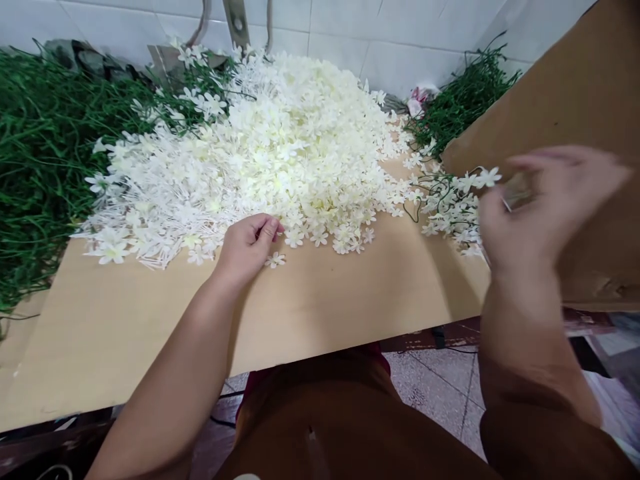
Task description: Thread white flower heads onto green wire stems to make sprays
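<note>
- White flower pile (310,147): on worktop (325,300), tiled wall (340,27) behind.
- Bare worktop strip in front of pile to near edge; green stems (45,147) crowd its left, cardboard (575,100) bounds its right.
- Left hand (245,247): at pile's front edge, fingers pinched together; can't tell if holding a flower.
- Right hand (550,207): right of pile, blurred, fingers curled; opening and hold can't tell.

Two hands (247,247); white flowers (305,147), too many to count; two piles of green stems (45,143); one desk (125,327); one upright cardboard panel (590,87).
</note>
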### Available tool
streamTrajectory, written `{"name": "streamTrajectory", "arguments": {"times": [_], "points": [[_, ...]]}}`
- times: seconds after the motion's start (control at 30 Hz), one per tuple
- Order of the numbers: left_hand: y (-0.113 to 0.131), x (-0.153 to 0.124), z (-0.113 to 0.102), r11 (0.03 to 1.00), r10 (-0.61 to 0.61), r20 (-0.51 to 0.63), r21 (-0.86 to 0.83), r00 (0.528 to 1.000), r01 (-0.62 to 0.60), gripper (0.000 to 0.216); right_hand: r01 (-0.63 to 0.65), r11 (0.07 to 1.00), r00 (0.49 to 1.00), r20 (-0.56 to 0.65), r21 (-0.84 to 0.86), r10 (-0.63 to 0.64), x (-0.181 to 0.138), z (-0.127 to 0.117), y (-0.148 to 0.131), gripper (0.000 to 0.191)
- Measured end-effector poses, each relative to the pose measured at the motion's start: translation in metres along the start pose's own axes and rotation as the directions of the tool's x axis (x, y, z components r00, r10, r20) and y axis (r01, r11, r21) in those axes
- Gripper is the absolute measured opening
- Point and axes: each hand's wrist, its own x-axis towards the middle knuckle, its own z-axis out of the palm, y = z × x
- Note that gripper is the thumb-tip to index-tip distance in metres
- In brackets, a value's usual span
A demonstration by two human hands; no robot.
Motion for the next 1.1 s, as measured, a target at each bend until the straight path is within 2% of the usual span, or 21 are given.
{"name": "streamTrajectory", "arguments": {"times": [0.03, 0.07, 0.13, 0.23, 0.33, 0.43, 0.5, 0.57, 0.63, 0.7, 0.73, 0.8, 0.83, 0.9, 0.97, 1.0, 1.03, 1.1], "points": [[-0.001, 0.0, 0.0, 1.0, -0.001, 0.01, 0.024, 1.0, 0.001, 0.027, 0.036, 0.998, 0.99, 0.137, 0.049, -0.043, -0.009, 0.009, -0.015, 0.029], [-0.002, 0.0, -0.001, 0.999, -0.001, 0.022, 0.05, 1.0, 0.0, 0.027, 0.036, 0.995, 0.952, 0.299, 0.093, -0.062, -0.016, 0.018, -0.03, 0.023], [-0.002, 0.0, -0.002, 0.995, -0.004, 0.048, 0.103, 0.999, -0.001, 0.028, -0.004, 0.998, 0.857, 0.515, 0.06, -0.027, -0.027, 0.036, -0.053, 0.028], [-0.002, -0.001, -0.002, 0.985, -0.016, 0.097, 0.172, 0.995, -0.001, 0.03, -0.037, 0.996, 0.742, 0.666, -0.076, 0.078, -0.033, 0.055, -0.065, 0.037], [-0.001, -0.002, -0.002, 0.977, -0.009, 0.151, 0.21, 0.988, -0.023, 0.031, -0.031, 0.988, 0.691, 0.712, -0.149, 0.129, -0.03, 0.062, -0.062, 0.041], [-0.001, -0.002, -0.001, 0.976, 0.026, 0.188, 0.206, 0.982, -0.065, 0.032, -0.013, 0.986, 0.684, 0.718, -0.167, 0.13, -0.025, 0.063, -0.056, 0.041], [-0.001, -0.001, -0.002, 0.978, 0.054, 0.155, 0.19, 0.987, -0.083, 0.03, -0.011, 0.987, 0.703, 0.7, -0.16, 0.122, -0.021, 0.062, -0.053, 0.038], [-0.002, 0.0, -0.005, 0.985, 0.072, 0.059, 0.151, 0.996, -0.081, 0.027, -0.009, 0.994, 0.76, 0.646, -0.107, 0.076, -0.018, 0.06, -0.055, 0.036], [-0.002, 0.002, -0.008, 0.994, 0.082, -0.064, 0.081, 0.995, -0.077, 0.027, 0.015, 0.999, 0.812, 0.583, 0.033, -0.031, -0.017, 0.056, -0.066, 0.033], [-0.002, 0.004, -0.012, 0.996, 0.091, -0.185, -0.003, 0.978, -0.094, 0.029, 0.071, 0.968, 0.824, 0.532, 0.241, -0.193, -0.017, 0.051, -0.089, 0.03], [-0.002, 0.006, -0.014, 0.992, 0.104, -0.254, -0.041, 0.962, -0.118, 0.031, 0.112, 0.931, 0.814, 0.505, 0.348, -0.287, -0.017, 0.048, -0.106, 0.029], [-0.002, 0.009, -0.021, 0.976, 0.133, -0.426, -0.103, 0.895, -0.194, 0.038, 0.224, 0.84, 0.753, 0.459, 0.494, -0.471, -0.018, 0.042, -0.147, 0.028], [-0.003, 0.011, -0.026, 0.964, 0.135, -0.523, -0.127, 0.841, -0.233, 0.041, 0.28, 0.786, 0.683, 0.461, 0.551, -0.567, -0.017, 0.039, -0.169, 0.028], [-0.005, 0.015, -0.039, 0.938, 0.084, -0.712, -0.181, 0.698, -0.297, 0.046, 0.363, 0.682, 0.546, 0.449, 0.634, -0.708, -0.015, 0.037, -0.214, 0.029], [-0.009, 0.018, -0.056, 0.909, -0.05, -0.838, -0.263, 0.543, -0.322, 0.049, 0.396, 0.612, 0.466, 0.424, 0.685, -0.777, -0.011, 0.04, -0.257, 0.03], [-0.011, 0.019, -0.063, 0.893, -0.126, -0.872, -0.308, 0.473, -0.329, 0.049, 0.403, 0.593, 0.46, 0.405, 0.697, -0.79, -0.01, 0.043, -0.276, 0.031], [-0.014, 0.02, -0.07, 0.876, -0.191, -0.883, -0.35, 0.429, -0.331, 0.047, 0.405, 0.579, 0.469, 0.383, 0.708, -0.796, -0.009, 0.048, -0.294, 0.033], [-0.021, 0.021, -0.078, 0.853, -0.267, -0.878, -0.408, 0.397, -0.327, 0.041, 0.4, 0.629, 0.513, 0.406, 0.666, -0.756, -0.009, 0.058, -0.323, 0.039]]}}
